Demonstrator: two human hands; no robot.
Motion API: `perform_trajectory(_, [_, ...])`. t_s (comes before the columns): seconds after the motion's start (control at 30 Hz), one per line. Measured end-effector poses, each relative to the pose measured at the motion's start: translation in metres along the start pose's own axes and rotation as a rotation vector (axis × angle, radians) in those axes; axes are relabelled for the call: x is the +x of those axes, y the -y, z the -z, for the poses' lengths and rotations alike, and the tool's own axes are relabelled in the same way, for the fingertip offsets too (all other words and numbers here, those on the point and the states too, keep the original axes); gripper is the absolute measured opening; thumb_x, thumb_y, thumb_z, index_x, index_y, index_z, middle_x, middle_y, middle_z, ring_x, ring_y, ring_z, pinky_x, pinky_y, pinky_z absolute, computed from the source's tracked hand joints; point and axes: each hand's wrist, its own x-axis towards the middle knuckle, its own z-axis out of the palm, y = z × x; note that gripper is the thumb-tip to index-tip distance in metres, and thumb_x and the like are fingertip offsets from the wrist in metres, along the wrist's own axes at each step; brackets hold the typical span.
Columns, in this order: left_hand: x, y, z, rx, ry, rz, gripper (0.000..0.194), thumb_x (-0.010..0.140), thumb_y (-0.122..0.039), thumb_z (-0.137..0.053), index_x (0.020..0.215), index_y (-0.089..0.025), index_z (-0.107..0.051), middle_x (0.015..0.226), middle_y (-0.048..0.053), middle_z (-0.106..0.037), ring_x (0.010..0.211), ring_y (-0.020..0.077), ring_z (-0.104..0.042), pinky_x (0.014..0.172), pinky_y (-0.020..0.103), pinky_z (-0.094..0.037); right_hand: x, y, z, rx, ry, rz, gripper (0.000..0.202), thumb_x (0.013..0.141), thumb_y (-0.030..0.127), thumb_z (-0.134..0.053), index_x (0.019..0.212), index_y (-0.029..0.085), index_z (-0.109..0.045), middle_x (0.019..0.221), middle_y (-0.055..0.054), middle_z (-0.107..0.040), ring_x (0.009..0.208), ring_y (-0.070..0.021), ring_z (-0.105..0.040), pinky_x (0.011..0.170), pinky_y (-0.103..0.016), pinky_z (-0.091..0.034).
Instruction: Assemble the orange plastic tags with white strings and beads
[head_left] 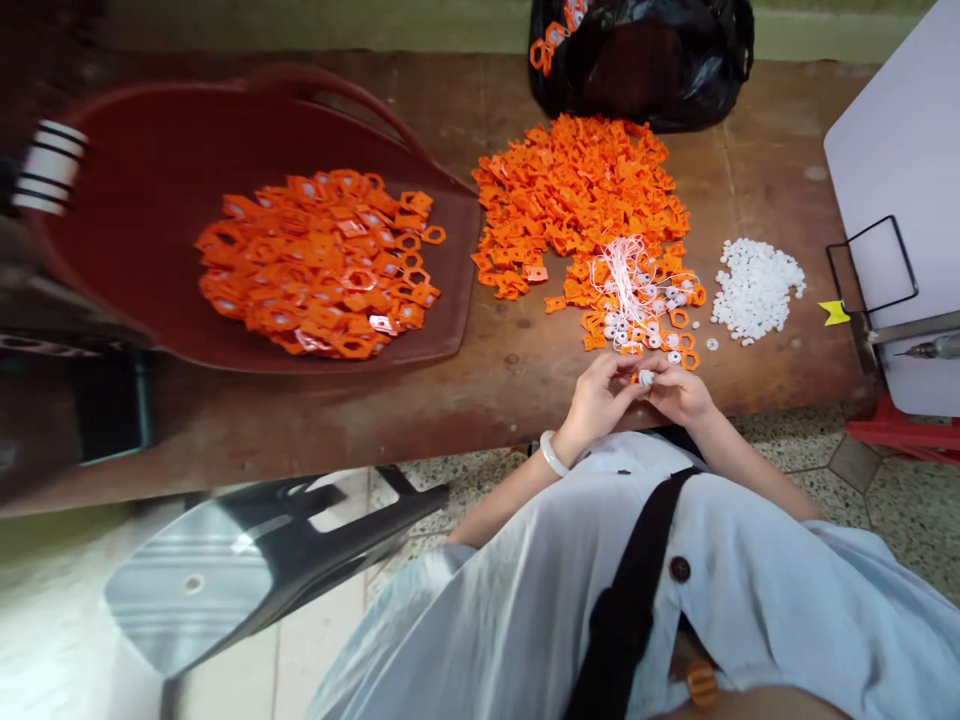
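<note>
My left hand [598, 400], with a white bangle at its wrist, is closed in a pinch at the table's front edge. A bit of an orange plastic piece [634, 379] shows at its fingertips. My right hand [681, 392] meets it there, its fingers closed on a small white ribbed piece [646, 378]. Whether the two pieces are joined I cannot tell, as fingers cover much of them. Just beyond my hands lie white strings [626, 280] over orange pieces with white discs [654, 327]. Behind these spreads a heap of orange plastic pieces [581, 190].
A dark red basket [135, 200] with many orange pieces lies at the left. Small white pieces [757, 290] are heaped on the right. A black plastic bag [652, 70] stands at the back. A grey chair [195, 580] is at the front left, a white board [900, 130] far right.
</note>
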Motion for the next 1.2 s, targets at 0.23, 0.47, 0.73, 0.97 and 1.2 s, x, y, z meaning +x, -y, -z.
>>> perform_trajectory(0.23, [0.003, 0.002, 0.005, -0.136, 0.077, 0.110, 0.031, 0.084, -0.028, -0.066, 0.113, -0.018, -0.062, 0.099, 0.008, -0.067, 0.088, 0.0163, -0.066, 0.078, 0.030, -0.056, 0.002, -0.004, -0.001, 0.034, -0.039, 0.008, 0.015, 0.067, 0.018, -0.071, 0.082, 0.021, -0.070, 0.081, 0.001, -0.070, 0.076, -0.0123, -0.063, 0.070, -0.026, -0.052])
perform_trajectory(0.47, [-0.005, 0.016, 0.009, 0.005, -0.028, 0.217, 0.024, 0.079, -0.018, -0.064, 0.103, -0.017, -0.068, 0.089, 0.005, -0.069, 0.070, 0.0102, -0.063, 0.065, 0.022, -0.053, 0.009, 0.004, 0.009, 0.054, -0.223, 0.213, 0.028, 0.063, 0.026, -0.084, 0.085, 0.026, -0.068, 0.077, 0.005, -0.068, 0.067, -0.0089, -0.059, 0.068, -0.023, -0.052])
perform_trajectory(0.73, [-0.015, 0.036, 0.036, 0.356, -0.116, 0.176, 0.017, 0.079, -0.019, -0.059, 0.087, -0.019, -0.074, 0.083, 0.004, -0.067, 0.067, 0.0123, -0.060, 0.066, 0.026, -0.052, -0.002, 0.051, 0.031, -0.169, -0.336, 0.465, 0.022, 0.077, 0.045, -0.070, 0.085, 0.027, -0.060, 0.082, 0.000, -0.063, 0.079, -0.0158, -0.060, 0.076, -0.033, -0.054])
perform_trajectory(0.97, [-0.021, 0.042, 0.032, 0.296, 0.003, 0.257, 0.015, 0.079, -0.020, -0.061, 0.086, -0.019, -0.074, 0.082, 0.005, -0.068, 0.067, 0.0137, -0.063, 0.067, 0.028, -0.053, -0.001, 0.052, 0.019, -0.022, -0.226, 0.407, 0.032, 0.077, 0.055, -0.067, 0.090, 0.027, -0.061, 0.101, -0.003, -0.071, 0.105, -0.0210, -0.064, 0.090, -0.040, -0.052])
perform_trajectory(1.2, [-0.001, 0.005, 0.023, 0.171, -0.087, 0.082, 0.033, 0.081, -0.029, -0.068, 0.112, -0.018, -0.068, 0.103, 0.009, -0.067, 0.086, 0.0160, -0.065, 0.075, 0.029, -0.055, 0.009, 0.036, -0.015, -0.119, 0.002, 0.128, 0.035, 0.075, 0.051, -0.073, 0.074, 0.022, -0.053, 0.047, 0.010, -0.045, 0.035, -0.0046, -0.025, 0.040, -0.021, -0.030])
